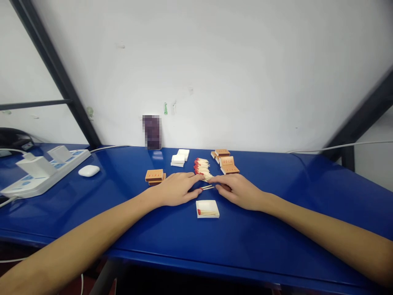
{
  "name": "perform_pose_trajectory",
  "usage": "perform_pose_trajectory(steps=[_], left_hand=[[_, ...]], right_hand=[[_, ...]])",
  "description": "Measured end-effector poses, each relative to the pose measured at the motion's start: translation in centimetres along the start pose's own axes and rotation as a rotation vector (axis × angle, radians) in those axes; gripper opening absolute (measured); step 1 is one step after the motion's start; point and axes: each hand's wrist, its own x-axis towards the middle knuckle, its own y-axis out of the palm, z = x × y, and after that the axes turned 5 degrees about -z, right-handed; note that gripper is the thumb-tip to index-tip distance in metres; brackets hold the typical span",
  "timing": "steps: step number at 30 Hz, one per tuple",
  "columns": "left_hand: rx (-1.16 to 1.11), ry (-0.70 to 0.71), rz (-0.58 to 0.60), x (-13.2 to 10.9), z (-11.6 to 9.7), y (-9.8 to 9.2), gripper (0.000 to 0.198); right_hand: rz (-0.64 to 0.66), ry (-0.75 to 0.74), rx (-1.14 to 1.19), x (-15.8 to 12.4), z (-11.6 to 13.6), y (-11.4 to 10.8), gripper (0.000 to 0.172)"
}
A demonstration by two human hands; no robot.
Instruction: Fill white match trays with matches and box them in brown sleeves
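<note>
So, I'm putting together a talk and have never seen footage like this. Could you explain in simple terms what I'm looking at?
There is no machine here: a person works with two bare hands, and the one picture comes from a camera worn on the head, looking forward and down. The left hand and right hand are over a blue table, index fingers at the near end of a pile of red-tipped matches. Two loose matches lie between the hands. Nearer the camera, a white tray contains a few more. Beyond the hands are white trays, with orange matchboxes to either side. Whether either hand grips a match is too small to tell.
</note>
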Motion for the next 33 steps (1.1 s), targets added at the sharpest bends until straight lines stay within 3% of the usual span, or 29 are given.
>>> perform_pose_trajectory(steps=[33], left_hand=[[0.033,0.050,-0.028,-0.10,0.04,-0.08,0.041]], right_hand=[[0.037,0.012,-0.038,0.37,0.35,-0.19,0.036]])
